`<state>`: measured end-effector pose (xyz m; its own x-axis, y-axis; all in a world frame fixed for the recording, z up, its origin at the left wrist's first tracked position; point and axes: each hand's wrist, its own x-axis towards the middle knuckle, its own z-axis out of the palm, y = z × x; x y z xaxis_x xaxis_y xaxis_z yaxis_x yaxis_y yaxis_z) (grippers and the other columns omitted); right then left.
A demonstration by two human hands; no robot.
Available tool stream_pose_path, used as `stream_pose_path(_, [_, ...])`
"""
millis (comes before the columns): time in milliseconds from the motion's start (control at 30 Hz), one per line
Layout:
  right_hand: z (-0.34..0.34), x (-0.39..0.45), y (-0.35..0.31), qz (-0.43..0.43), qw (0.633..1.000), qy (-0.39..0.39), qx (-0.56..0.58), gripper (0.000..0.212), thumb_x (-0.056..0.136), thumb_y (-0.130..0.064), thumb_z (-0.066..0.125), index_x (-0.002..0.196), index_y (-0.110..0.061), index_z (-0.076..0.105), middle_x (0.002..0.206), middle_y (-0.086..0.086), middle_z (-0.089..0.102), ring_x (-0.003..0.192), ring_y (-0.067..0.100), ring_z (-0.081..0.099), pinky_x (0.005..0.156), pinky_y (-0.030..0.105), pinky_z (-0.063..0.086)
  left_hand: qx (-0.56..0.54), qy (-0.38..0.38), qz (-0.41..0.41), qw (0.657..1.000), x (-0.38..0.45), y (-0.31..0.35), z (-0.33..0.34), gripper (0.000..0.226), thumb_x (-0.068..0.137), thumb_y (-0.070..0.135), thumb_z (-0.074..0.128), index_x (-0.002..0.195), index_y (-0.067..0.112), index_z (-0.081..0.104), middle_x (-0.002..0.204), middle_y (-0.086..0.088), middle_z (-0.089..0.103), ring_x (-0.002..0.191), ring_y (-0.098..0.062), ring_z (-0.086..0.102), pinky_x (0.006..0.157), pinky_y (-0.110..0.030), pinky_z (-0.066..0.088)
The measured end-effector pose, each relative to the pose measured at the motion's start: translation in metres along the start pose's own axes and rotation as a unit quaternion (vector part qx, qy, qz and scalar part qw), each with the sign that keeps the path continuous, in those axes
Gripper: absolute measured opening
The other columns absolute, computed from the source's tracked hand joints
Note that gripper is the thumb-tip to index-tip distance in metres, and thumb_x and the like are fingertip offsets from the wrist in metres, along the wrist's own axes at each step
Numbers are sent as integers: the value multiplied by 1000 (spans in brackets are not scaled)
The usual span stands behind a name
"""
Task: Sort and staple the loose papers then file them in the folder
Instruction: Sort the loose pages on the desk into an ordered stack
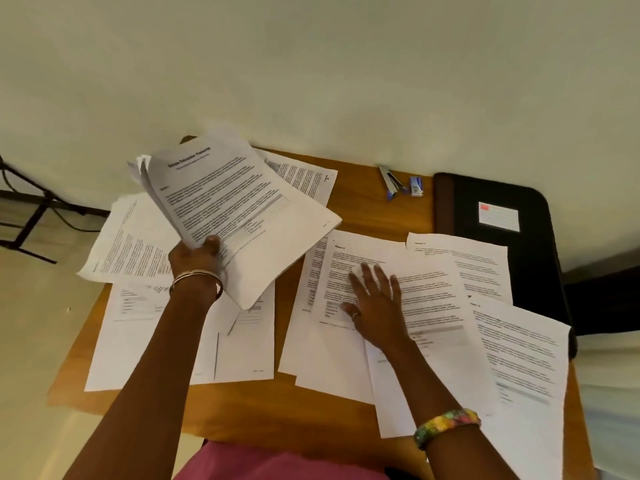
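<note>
Printed white sheets lie scattered over a small wooden table [363,209]. My left hand [195,259] grips a stack of several sheets [239,209] by its near edge and holds it tilted above the left side of the table. My right hand [375,303] lies flat with spread fingers on a loose printed sheet [426,289] at the table's middle right. A blue and silver stapler [393,183] lies at the table's far edge, with a small blue staple box [416,186] beside it. A black folder [498,216] with a white label lies closed at the far right.
More loose sheets [145,334] cover the near left of the table, and others [523,368] overhang the right edge. A pale wall stands just behind the table. A black metal stand [24,220] is on the floor at the left.
</note>
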<state>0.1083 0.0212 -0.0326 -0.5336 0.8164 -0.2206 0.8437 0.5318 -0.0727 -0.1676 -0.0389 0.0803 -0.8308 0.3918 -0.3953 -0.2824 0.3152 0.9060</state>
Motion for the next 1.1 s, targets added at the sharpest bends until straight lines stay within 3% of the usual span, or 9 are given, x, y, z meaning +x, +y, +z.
stream_pose_path(67, [8, 6, -12, -40, 999, -9, -4, 68, 88, -62, 26, 145, -25, 32, 156, 7, 18, 144, 35, 14, 112, 58, 4, 11, -6, -4, 1000, 2, 0, 10, 35, 86, 11, 64, 119, 5, 56, 103, -1, 58, 96, -21, 56, 85, -26, 43])
stream_pose_path(133, [14, 5, -16, -68, 997, -19, 1, 69, 86, -62, 38, 146, -29, 27, 158, 3, 12, 145, 33, 7, 113, 55, -5, 10, -4, -11, 1000, 1, 1, 18, 36, 86, 11, 64, 120, 4, 55, 103, -2, 57, 95, -21, 55, 83, -25, 42])
stream_pose_path(267, [19, -3, -18, -123, 991, 30, 28, 48, 80, -59, 49, 121, -38, 56, 147, -5, 41, 136, 27, 29, 107, 52, 13, 27, -9, -38, 999, 5, 3, 28, 37, 87, 13, 64, 122, 5, 54, 111, -7, 60, 94, -20, 54, 83, -26, 41])
stream_pose_path(500, [27, -10, -21, -127, 986, 53, 91, 38, 81, -52, 52, 115, -37, 61, 144, -8, 43, 130, 22, 31, 102, 46, 19, 42, -10, -56, 997, 14, -5, 32, 38, 87, 16, 64, 122, 7, 54, 106, -2, 58, 93, -21, 53, 84, -28, 41])
stream_pose_path(600, [17, -6, -11, -67, 990, 80, 96, 39, 87, -51, 44, 119, -35, 59, 142, -3, 46, 130, 22, 33, 102, 47, 22, 54, -16, -55, 997, 12, -9, 39, 39, 86, 17, 65, 122, 7, 54, 105, -2, 58, 92, -23, 53, 82, -30, 43])
stream_pose_path(700, [-1, 3, 19, 89, 984, 126, 89, 43, 91, -49, 38, 125, -28, 54, 139, 3, 47, 130, 27, 37, 102, 53, 29, 64, -32, -56, 996, 9, -11, 47, 38, 85, 20, 66, 120, 9, 54, 105, -3, 58, 91, -24, 54, 83, -33, 45])
stream_pose_path(867, [-27, 4, 94, 306, 925, 172, 143, 47, 94, -38, 48, 135, -14, 44, 142, 11, 44, 134, 32, 33, 108, 54, 24, 79, -54, -50, 994, -3, -15, 61, 39, 85, 22, 66, 121, 11, 54, 106, -2, 59, 94, -28, 56, 86, -37, 46])
stream_pose_path(933, [-32, 3, 116, 329, 917, 154, 165, 50, 95, -37, 47, 138, -13, 39, 143, 12, 42, 135, 32, 32, 110, 53, 23, 82, -58, -48, 994, -10, -17, 66, 38, 86, 22, 65, 120, 10, 54, 105, -1, 58, 94, -28, 56, 83, -35, 46])
stream_pose_path(1100, [-25, -9, 147, 259, 952, 42, 158, 57, 98, -39, 40, 147, -16, 23, 156, 5, 21, 144, 26, 17, 113, 52, 12, 74, -67, -47, 994, -29, -19, 77, 38, 86, 18, 64, 122, 9, 54, 107, -3, 59, 92, -26, 54, 82, -33, 45])
